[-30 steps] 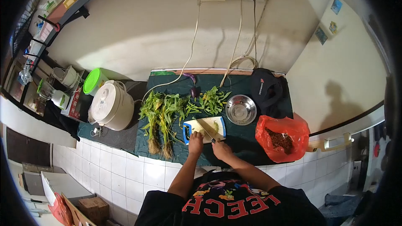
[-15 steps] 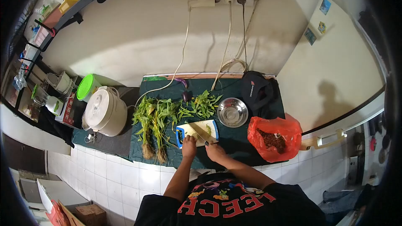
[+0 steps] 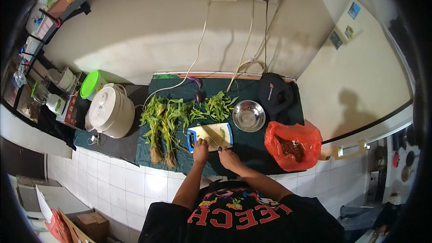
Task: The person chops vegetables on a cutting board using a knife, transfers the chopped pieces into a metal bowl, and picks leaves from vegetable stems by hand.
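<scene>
A white cutting board with a blue edge (image 3: 228, 142) lies on the dark green cloth in front of me. My left hand (image 3: 201, 151) rests on its near left part with the fingers curled down; what they press on is hidden. My right hand (image 3: 229, 158) is closed around the dark handle of a knife (image 3: 210, 135). The blade slants up and left across the board, just right of my left fingers. Small bits of chopped greens (image 3: 222, 132) lie on the board to the right of the blade.
Rooted leafy greens (image 3: 167, 128) lie left of the board, picked leaves (image 3: 219, 106) behind it. An eggplant (image 3: 200, 96), a metal bowl (image 3: 249, 116), a black cap (image 3: 275, 94) and a red plastic bag (image 3: 293, 146) surround the board. A rice cooker (image 3: 110, 111) stands left.
The whole view has shifted slightly. Both hands stay at the board, left fingers curled and right hand on the knife; the blade's position differs only slightly.
</scene>
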A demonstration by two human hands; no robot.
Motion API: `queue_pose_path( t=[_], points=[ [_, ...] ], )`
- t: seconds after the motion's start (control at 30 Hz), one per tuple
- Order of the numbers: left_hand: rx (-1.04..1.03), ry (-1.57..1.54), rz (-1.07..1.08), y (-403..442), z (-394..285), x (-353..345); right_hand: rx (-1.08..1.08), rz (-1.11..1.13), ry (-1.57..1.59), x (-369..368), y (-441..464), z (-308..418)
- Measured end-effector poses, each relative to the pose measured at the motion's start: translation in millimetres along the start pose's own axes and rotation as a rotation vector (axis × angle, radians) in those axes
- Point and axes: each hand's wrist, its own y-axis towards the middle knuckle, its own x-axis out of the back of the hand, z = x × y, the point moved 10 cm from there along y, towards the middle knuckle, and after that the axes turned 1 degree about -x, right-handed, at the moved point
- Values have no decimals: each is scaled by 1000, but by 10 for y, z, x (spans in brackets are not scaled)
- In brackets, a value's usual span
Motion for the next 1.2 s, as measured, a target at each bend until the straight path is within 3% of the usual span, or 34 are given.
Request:
queue_pose_path(
  t=[0.23,0.53,1.03,1.2],
  points=[
    [-28,45,2,75,-40,-2,-41,30,-20,187,-15,49],
    [68,77,52,165,-72,-11,83,-57,-112,236,-140,14],
    [5,126,68,237,-73,-60,-105,22,-59,374,-191,118],
    [-22,135,75,225,-123,-30,-123,24,-52,-28,-154,-59]
  ],
)
